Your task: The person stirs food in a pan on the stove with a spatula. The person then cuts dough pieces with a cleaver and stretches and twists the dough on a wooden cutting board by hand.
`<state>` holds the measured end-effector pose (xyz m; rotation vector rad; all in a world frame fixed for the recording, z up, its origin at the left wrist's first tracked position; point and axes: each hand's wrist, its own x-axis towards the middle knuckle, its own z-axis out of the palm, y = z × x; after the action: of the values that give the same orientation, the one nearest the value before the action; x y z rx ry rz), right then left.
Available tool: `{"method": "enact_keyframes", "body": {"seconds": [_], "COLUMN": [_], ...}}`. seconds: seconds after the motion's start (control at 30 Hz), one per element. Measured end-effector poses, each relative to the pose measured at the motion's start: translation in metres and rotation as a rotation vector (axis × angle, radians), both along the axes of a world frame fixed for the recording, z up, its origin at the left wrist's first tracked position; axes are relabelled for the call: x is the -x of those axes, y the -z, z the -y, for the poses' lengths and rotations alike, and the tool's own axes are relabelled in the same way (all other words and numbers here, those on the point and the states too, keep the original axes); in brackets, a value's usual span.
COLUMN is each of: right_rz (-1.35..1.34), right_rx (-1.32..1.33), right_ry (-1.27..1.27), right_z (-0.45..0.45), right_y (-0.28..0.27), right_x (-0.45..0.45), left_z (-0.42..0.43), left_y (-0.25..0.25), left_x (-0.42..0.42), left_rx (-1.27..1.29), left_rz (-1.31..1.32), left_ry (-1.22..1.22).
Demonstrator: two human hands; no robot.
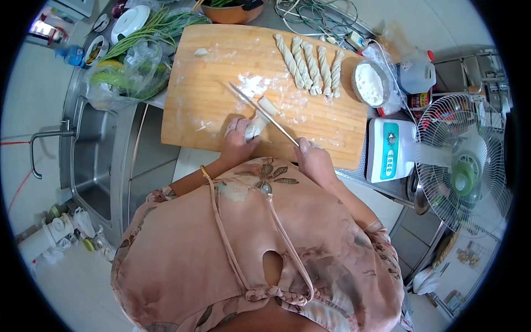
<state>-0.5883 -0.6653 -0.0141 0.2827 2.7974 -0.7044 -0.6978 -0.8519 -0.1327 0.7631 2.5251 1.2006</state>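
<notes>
On a floured wooden board [213, 77] lies a short roll of dough [255, 127], with my left hand [240, 135] closed around its near end. My right hand [312, 155] grips the handle of a long kitchen knife [271, 118]. The blade runs slantwise across the dough, and a cut-looking piece of dough [269, 105] sits on its far side. Several twisted dough sticks [311, 65] lie side by side at the board's far right. A small scrap of dough [201, 52] rests at the far left of the board.
A bowl of flour [370, 84] stands at the board's right edge. Beyond it are a kitchen scale [391, 150] and a fan [463, 169]. Bagged vegetables [130, 74] and a sink [99, 160] are on the left. Tangled cables [321, 16] lie behind the board.
</notes>
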Motion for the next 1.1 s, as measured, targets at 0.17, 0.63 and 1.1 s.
{"method": "enact_keyframes", "body": {"seconds": [0.17, 0.63, 1.1], "right_rz": [0.046, 0.012, 0.073], "right_rx": [-0.006, -0.04, 0.072], "right_ry": [-0.116, -0.105, -0.267], "right_z": [-0.001, 0.003, 0.002], "right_y": [0.014, 0.043, 0.005], "right_x": [-0.004, 0.025, 0.011], "left_z": [-0.002, 0.0, 0.015], "left_y": [-0.008, 0.0, 0.001], "left_x": [-0.002, -0.002, -0.018], "left_rx": [-0.045, -0.064, -0.029], "left_rz": [0.067, -0.107, -0.036], "left_ry": [-0.029, -0.014, -0.046]}}
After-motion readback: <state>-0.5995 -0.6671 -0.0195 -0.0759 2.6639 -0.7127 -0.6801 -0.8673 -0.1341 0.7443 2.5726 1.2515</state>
